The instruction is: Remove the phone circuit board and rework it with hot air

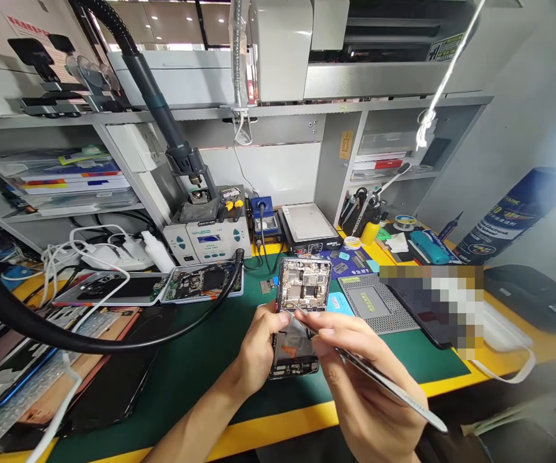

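An opened smartphone (306, 283) is held over the green mat, its circuit board showing at the top and a grey area below. My left hand (258, 347) grips the phone along its left edge, with the thumb lying across the front. In my right hand (369, 379) is a thin metal pry tool (398, 390), held like a pen. The tool's tip reaches the middle of the phone, close to my left thumb; whether it touches the board is hidden by my fingers.
A green mat (200, 392) covers the yellow desk. To the left lie an opened device (205, 283) and a black hose (162, 347). A hot air station (205, 238) stands behind. On the right are a perforated grey plate (378, 305), a dark phone (417, 308) and a blue spray can (499, 215).
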A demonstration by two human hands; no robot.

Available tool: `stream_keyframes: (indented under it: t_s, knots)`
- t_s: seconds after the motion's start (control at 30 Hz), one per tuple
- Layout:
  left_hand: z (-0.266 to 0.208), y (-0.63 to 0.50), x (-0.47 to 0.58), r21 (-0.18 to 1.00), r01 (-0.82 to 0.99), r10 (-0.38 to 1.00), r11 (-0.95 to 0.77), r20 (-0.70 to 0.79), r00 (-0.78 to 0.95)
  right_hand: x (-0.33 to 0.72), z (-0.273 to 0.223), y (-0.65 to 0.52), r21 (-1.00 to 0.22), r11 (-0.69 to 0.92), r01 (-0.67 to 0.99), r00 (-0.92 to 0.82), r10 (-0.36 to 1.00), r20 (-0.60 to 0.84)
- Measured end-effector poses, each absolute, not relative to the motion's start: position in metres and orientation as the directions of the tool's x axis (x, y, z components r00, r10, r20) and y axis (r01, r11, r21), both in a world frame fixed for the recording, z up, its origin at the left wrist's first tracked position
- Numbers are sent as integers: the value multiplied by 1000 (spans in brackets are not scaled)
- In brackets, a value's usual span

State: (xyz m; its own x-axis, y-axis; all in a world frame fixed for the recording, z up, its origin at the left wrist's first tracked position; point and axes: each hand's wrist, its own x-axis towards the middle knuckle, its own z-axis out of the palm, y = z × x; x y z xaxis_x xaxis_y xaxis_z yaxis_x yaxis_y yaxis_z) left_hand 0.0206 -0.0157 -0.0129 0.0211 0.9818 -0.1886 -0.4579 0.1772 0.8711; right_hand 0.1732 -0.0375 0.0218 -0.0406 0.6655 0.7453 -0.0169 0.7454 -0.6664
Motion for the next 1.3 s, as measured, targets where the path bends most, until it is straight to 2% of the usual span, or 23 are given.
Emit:
stream_keyframes:
  t_s: [0.57,0.9,1.3]
  knots:
    - [-16,-17,19,943,-311,991,118,-133,-27,174,24,-34,-639,769,2,-102,636,765]
    - [-5,-19,20,990,-138,993,28,-43,-107,179,30,-34,-584,810,56,-177,584,793]
    - [-20,-18,15,988,-145,998,50,-54,-24,178,23,-34,-587,808,53,-147,588,796]
